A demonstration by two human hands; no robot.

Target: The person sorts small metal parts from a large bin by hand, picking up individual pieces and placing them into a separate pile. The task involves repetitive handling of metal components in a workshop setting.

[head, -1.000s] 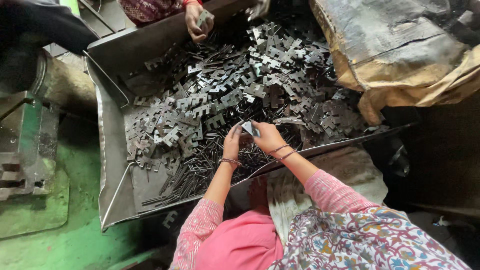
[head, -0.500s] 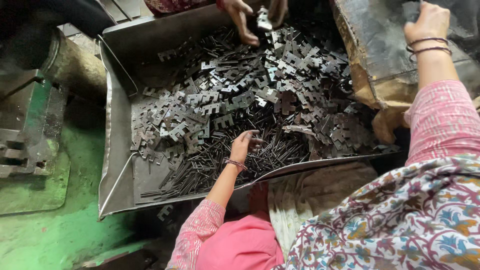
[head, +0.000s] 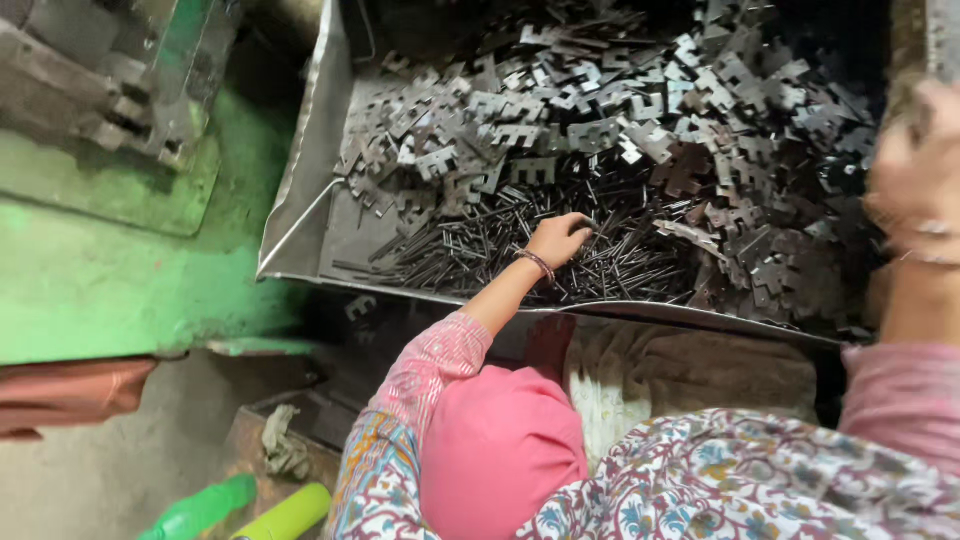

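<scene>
A big metal tray [head: 300,215] holds a heap of flat notched metal plates [head: 600,120] and, nearer to me, a pile of thin dark metal rods [head: 470,250]. My left hand [head: 558,240], with a bangle at the wrist, rests on the rod pile, its fingers curled down into the rods. At the right edge my right hand [head: 915,170] is raised above the tray's right side. It is blurred by motion, and I cannot make out whether it holds anything. Pink sleeves and a patterned cloth cover my arms and lap.
A green-painted machine base [head: 120,270] and a grey metal machine block [head: 110,90] stand left of the tray. A green bottle [head: 195,510], a yellow-green bottle [head: 290,512] and a rag [head: 280,445] lie at the bottom left. Brown cloth [head: 680,370] hangs under the tray's near rim.
The view has dropped closer to the tray. My right hand has come down from over the sack at the far right. My left hand stays on the rods. The other person's hands have left view.
</scene>
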